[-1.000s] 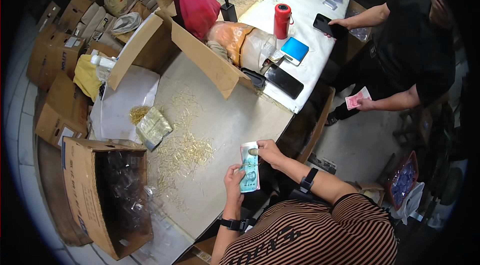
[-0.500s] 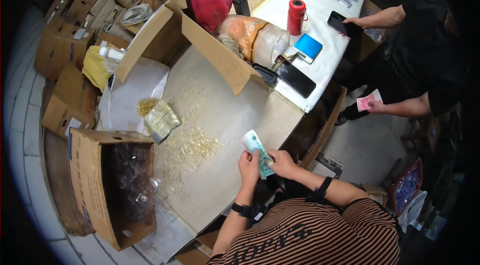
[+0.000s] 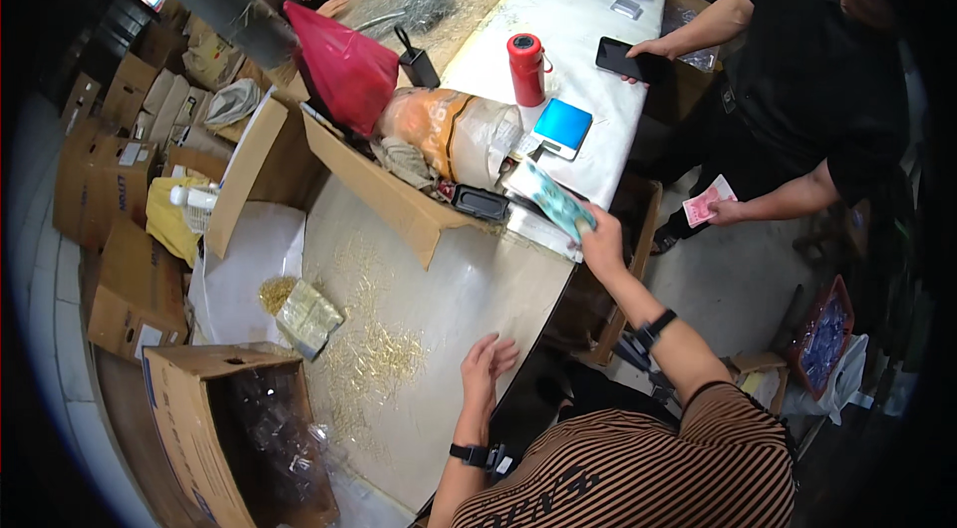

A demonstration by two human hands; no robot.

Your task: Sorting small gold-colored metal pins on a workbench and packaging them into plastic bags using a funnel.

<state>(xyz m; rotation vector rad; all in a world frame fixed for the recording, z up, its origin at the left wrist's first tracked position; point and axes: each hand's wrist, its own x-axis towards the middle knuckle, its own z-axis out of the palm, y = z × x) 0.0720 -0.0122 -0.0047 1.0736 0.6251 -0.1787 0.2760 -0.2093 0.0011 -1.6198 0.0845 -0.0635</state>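
Note:
My right hand [image 3: 600, 237] reaches out over the table's right edge, its fingers closed on blue-green banknotes [image 3: 548, 195]. The notes cover most of the dark phone lying on the white tabletop. My left hand [image 3: 485, 366] hovers near the table's front edge, fingers apart and nothing in it. Loose gold-coloured thin pieces [image 3: 384, 363] lie scattered to its left, beside a clear bag [image 3: 309, 319]. Just beyond the notes are a black case [image 3: 480, 202] and a blue-topped device [image 3: 562, 125].
At right stands a person in black [image 3: 807, 79], holding a phone [image 3: 620, 61] and pink banknotes [image 3: 710, 201]. Another person works at the far end. On the table are a red flask [image 3: 525, 69], a pink bag [image 3: 344, 69] and an open carton [image 3: 384, 189]. A carton of clear plastic pieces [image 3: 189, 428] stands front left.
My hands have parted. The right has carried the banknotes forward and right over the phone; the left has let go of them and opened. The view has shifted.

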